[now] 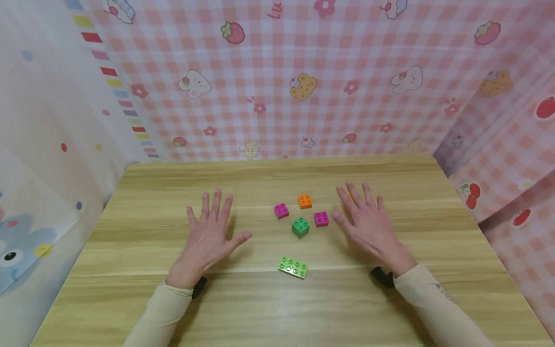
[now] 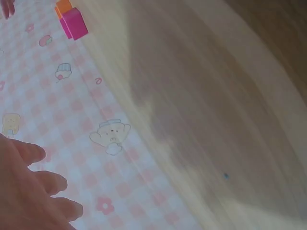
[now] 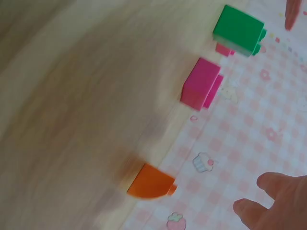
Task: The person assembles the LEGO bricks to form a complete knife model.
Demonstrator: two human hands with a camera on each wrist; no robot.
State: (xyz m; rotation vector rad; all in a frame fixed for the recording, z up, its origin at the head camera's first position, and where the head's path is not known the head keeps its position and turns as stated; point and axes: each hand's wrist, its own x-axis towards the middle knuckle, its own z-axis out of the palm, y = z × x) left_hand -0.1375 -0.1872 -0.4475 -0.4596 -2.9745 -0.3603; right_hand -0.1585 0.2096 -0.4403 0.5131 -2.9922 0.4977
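Observation:
My left hand is spread palm down to the left of the toy building bricks, holding nothing. On the other side my right hand is also spread and holds nothing. Between them are a magenta brick, an orange brick, a second magenta brick close to the right thumb, and a green brick. Nearer the front lies a longer lime-green brick. The right fingers mostly hide another orange piece. An orange piece with a curved side shows in the right wrist view.
The bricks lie on a wood-grain table. A pink checked cloth hangs behind its back edge, with more cloth at both sides. Black wrist devices sit under both wrists.

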